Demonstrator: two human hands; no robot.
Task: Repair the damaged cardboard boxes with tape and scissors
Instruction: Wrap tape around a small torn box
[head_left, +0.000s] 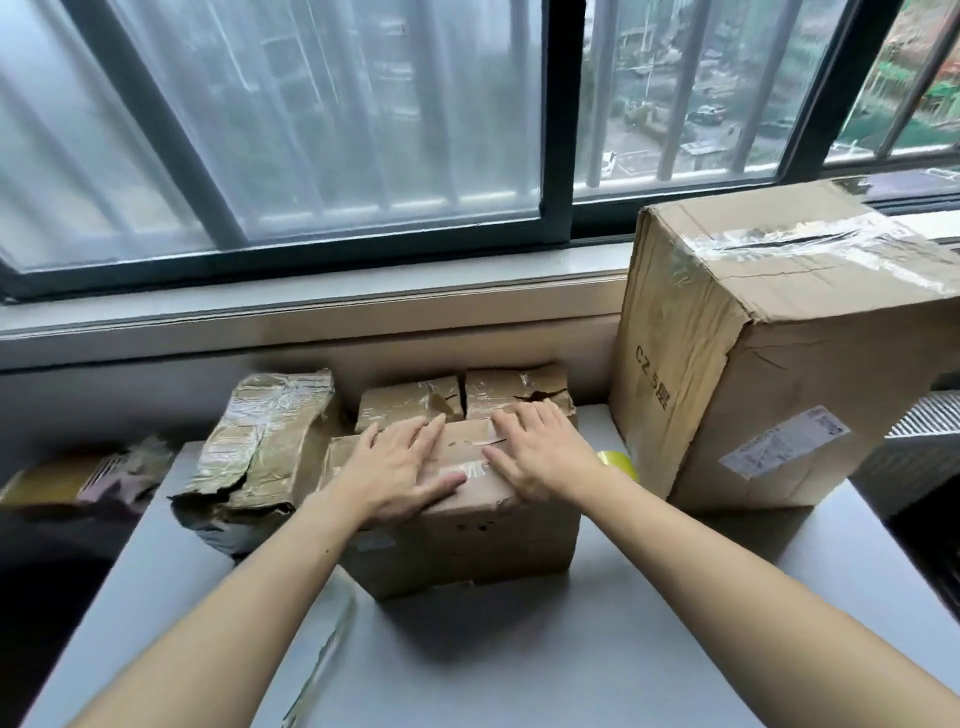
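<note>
A small brown cardboard box (488, 535) stands in the middle of the grey table (571, 649). Clear tape (470, 470) runs across its torn top. My left hand (400, 467) lies flat on the left half of the top, fingers spread. On the right half my right hand (540, 452) presses down flat on the tape. Neither hand grips anything. A yellowish tape roll (618, 463) peeks out behind my right wrist. No scissors are in view.
A crushed, taped box (260, 447) lies to the left. Two small torn boxes (410, 402) (511, 387) sit behind. A tall taped box (769, 353) stands at the right. A strip of clear tape (324, 660) lies on the table's near left. The window sill is behind.
</note>
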